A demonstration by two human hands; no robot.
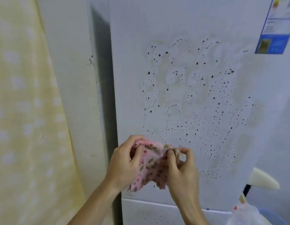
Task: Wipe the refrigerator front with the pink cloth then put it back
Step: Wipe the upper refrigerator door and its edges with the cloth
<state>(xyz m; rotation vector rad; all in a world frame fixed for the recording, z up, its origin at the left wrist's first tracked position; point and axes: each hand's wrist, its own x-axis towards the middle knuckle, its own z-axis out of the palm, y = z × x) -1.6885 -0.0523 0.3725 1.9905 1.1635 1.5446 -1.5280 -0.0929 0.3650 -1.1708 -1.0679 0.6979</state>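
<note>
Low in the middle of the frame both hands are holding the pink cloth [153, 164] just before the refrigerator front [189, 95]; the left hand [124, 166] is closing fingers round its upper left edge, the right hand [181, 168] is pinching the top right edge, probably bunching it for wiping; dark specks [198, 103] are covering the door above, so the wiping looks unfinished

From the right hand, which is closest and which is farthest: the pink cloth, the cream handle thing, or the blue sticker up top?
From the right hand, in the head view:
1. Pink cloth: held in its grip, shared with the left hand.
2. Cream handle: low, off to the right.
3. Blue sticker: far up in the top right corner of the refrigerator front.
</note>
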